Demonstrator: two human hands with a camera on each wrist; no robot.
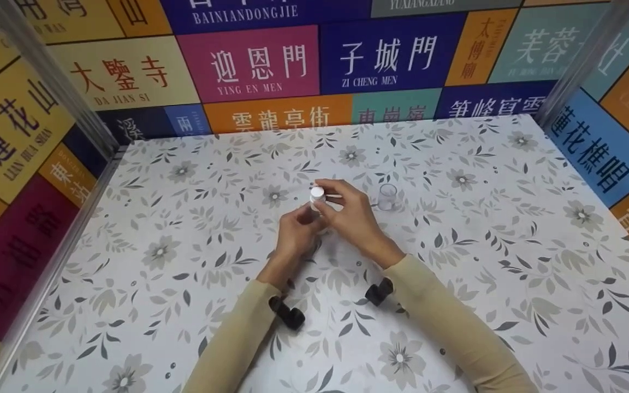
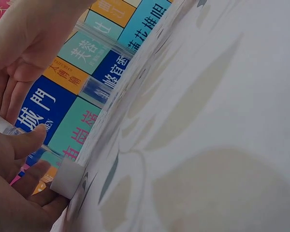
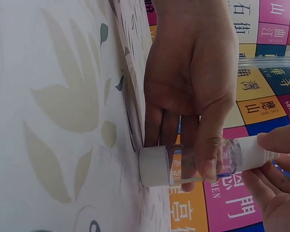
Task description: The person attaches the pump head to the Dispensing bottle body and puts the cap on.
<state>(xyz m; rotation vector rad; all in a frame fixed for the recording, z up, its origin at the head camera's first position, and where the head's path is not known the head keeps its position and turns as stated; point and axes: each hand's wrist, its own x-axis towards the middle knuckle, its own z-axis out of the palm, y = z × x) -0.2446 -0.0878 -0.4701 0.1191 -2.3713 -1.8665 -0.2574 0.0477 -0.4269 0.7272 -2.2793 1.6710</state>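
Note:
A small clear bottle [image 3: 186, 166] with a white base stands upright between my hands, its base right at the tabletop. My left hand [image 1: 295, 232] grips the clear body, thumb on one side and fingers on the other. Above it, my right hand [image 1: 355, 213] pinches the white cap [image 1: 318, 193] at the bottle's top between thumb and fingers. In the left wrist view the white base [image 2: 67, 179] shows below the left fingers, while the cap is mostly cut off at the frame edge. A clear, open-topped cylinder [image 1: 387, 197] stands just right of my right hand.
The table [image 1: 227, 338] has a white cover with grey leaves and flowers. Panels with coloured lettered tiles [image 1: 249, 63] rise along its back and both sides. Black straps with mounts [image 1: 287, 314] sit at both wrists.

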